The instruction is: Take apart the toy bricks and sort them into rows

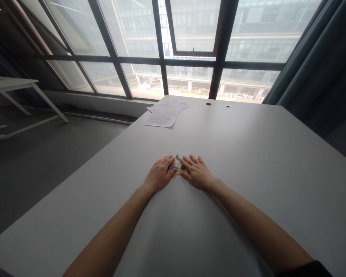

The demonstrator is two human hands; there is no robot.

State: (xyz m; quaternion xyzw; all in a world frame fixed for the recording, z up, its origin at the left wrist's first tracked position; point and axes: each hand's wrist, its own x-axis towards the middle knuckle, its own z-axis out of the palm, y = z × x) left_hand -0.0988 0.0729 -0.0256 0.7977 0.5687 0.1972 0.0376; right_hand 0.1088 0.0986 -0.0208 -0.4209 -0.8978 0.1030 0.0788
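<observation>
Dark-framed windows (161, 60) are filling the side beyond the white table (233, 146). Daylight is entering through them and reflecting off the white table's top. A building (253, 42) is showing outside, past the panes beyond the white table. Grey floor (83, 138) is extending left of the white table; well to its left, a second table (11, 82) is standing on slanting legs. A blue-grey curtain (317, 77) is hanging to the white table's right

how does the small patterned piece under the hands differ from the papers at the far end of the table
The patterned piece shows yellow, grey and dark patches; the papers are white with rows of marks. The patterned piece is partly covered by the left hand and right hand; the papers lie untouched, overlapping each other. Both rest on the white table.
</observation>
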